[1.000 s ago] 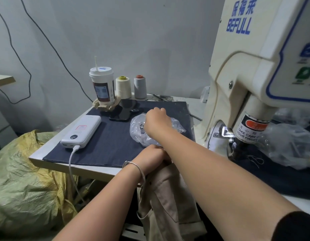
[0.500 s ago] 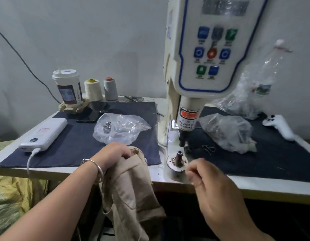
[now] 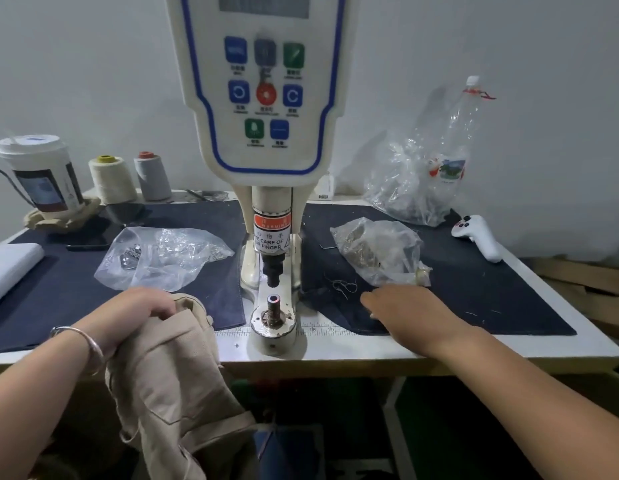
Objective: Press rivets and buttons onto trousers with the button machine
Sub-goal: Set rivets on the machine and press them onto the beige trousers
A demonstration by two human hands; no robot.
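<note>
Trousers bunched at the worktop's front edge, right hand out by the fastener bag

The left hand has its fingers curled into a fold of the beige trousers, gripping them just left of the button machine, the rest of the cloth hanging off the worktop edge. That fabric looks soft, light and floppy, so it probably wants a pinch close beside the spot to be pressed, kept flat and taut over the lower die. The right hand lies flat and relaxed on the dark mat, fingers straight, gripping nothing, just in front of the clear bag of brass-coloured pieces. A second bag of silvery pieces lies towards the left side. Those parts look tiny, hard and slippery: fingertip work, and fingers clear of the punch.
</note>
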